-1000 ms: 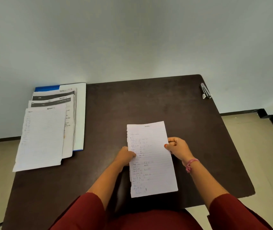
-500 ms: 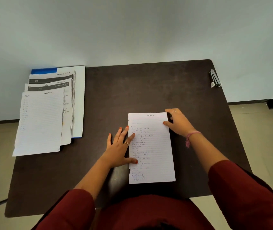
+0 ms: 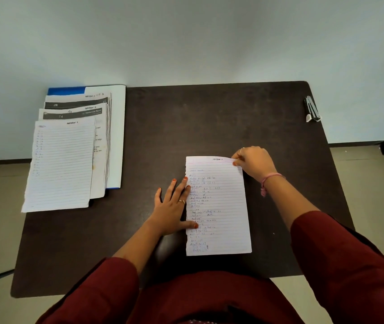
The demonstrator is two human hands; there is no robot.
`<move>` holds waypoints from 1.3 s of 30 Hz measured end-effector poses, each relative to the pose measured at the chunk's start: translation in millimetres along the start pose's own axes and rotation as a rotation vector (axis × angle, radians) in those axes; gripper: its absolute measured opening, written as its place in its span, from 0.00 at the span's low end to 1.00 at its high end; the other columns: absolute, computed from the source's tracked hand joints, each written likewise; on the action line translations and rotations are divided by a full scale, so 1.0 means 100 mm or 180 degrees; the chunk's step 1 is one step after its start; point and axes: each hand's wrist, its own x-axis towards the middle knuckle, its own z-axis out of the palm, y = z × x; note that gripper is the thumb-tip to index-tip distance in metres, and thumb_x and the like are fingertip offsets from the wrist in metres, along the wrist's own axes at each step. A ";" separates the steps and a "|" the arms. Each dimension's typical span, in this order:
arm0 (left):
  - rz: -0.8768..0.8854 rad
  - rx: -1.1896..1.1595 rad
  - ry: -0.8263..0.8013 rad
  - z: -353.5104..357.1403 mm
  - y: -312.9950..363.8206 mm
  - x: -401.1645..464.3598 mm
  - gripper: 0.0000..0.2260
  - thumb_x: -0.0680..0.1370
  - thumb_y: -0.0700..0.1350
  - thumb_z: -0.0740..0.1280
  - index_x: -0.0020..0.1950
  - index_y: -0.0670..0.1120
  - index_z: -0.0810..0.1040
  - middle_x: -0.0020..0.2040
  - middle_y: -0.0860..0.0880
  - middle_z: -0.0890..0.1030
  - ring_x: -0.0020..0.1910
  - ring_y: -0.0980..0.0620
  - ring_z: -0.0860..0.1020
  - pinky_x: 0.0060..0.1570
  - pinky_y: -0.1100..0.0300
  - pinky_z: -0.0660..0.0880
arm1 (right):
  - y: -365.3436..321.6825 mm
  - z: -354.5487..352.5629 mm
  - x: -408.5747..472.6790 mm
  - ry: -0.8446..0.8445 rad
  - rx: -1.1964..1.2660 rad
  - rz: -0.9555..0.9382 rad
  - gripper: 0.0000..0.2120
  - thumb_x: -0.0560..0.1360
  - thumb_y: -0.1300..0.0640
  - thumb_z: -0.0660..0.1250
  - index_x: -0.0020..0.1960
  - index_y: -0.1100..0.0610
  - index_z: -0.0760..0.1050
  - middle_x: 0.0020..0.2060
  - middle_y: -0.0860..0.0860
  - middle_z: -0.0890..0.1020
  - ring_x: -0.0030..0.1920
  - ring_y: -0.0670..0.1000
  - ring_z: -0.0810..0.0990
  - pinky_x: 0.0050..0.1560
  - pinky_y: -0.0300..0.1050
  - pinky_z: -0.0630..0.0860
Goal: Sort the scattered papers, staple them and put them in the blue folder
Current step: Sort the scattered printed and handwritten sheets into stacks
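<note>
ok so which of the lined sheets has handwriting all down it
The white lined sheet under both hands at the table's middle. The lined sheet topping the left pile is nearly blank, with only faint marks along its margin.

You had one dark brown table (image 3: pixel 209 118) before you. On it lay one handwritten lined sheet (image 3: pixel 223 206), one blue folder (image 3: pixel 66 91), and one black-and-silver stapler (image 3: pixel 312 109). The fanned stack of papers (image 3: pixel 69 148) on the folder showed at least four sheets; the exact count could not be told. Two hands were in view, your left hand (image 3: pixel 171 206) and your right hand (image 3: pixel 253 162).
</note>
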 end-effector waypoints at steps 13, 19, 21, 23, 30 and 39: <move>-0.0039 -0.0250 0.0177 0.13 -0.05 0.00 0.55 0.58 0.81 0.43 0.76 0.53 0.33 0.69 0.52 0.20 0.70 0.49 0.24 0.68 0.45 0.27 | 0.19 0.23 -0.53 0.1041 -0.0684 -0.0796 0.14 0.72 0.57 0.73 0.58 0.53 0.81 0.60 0.55 0.80 0.49 0.55 0.84 0.62 0.64 0.70; -0.0063 -0.0633 0.0494 0.06 -0.01 -0.02 0.55 0.57 0.79 0.54 0.78 0.53 0.49 0.77 0.53 0.36 0.75 0.52 0.33 0.71 0.46 0.32 | 0.19 0.21 -0.76 0.1083 0.0133 -0.1111 0.11 0.70 0.58 0.74 0.53 0.53 0.83 0.55 0.54 0.83 0.49 0.55 0.83 0.46 0.51 0.82; -0.0178 -0.1245 0.0815 0.03 0.02 -0.05 0.51 0.57 0.75 0.65 0.74 0.52 0.59 0.78 0.52 0.46 0.76 0.52 0.44 0.73 0.48 0.39 | 0.20 0.20 -0.83 0.1004 0.0316 -0.1151 0.11 0.71 0.59 0.74 0.53 0.53 0.83 0.56 0.53 0.82 0.51 0.55 0.83 0.46 0.50 0.82; -0.0394 -0.1889 0.1349 -0.02 0.04 -0.05 0.42 0.60 0.63 0.77 0.68 0.48 0.66 0.74 0.50 0.59 0.71 0.52 0.60 0.69 0.49 0.55 | 0.23 0.19 -0.90 0.0922 0.0443 -0.1239 0.11 0.71 0.59 0.74 0.53 0.53 0.83 0.57 0.54 0.82 0.51 0.54 0.82 0.48 0.49 0.81; 0.0239 -0.2252 0.1811 -0.30 0.11 0.09 0.16 0.73 0.39 0.72 0.60 0.46 0.78 0.59 0.55 0.75 0.55 0.59 0.76 0.54 0.65 0.74 | 0.25 -0.09 -0.86 -0.0662 0.0560 -0.1251 0.18 0.68 0.36 0.67 0.54 0.42 0.81 0.65 0.40 0.71 0.62 0.41 0.68 0.60 0.38 0.69; -0.0012 -0.2394 0.1962 -0.21 0.08 0.13 0.08 0.73 0.32 0.71 0.50 0.39 0.83 0.50 0.47 0.82 0.49 0.57 0.79 0.51 0.77 0.71 | 0.05 -0.09 0.09 -0.0397 0.0280 -0.0126 0.23 0.74 0.49 0.69 0.68 0.50 0.71 0.65 0.50 0.74 0.64 0.52 0.72 0.65 0.50 0.70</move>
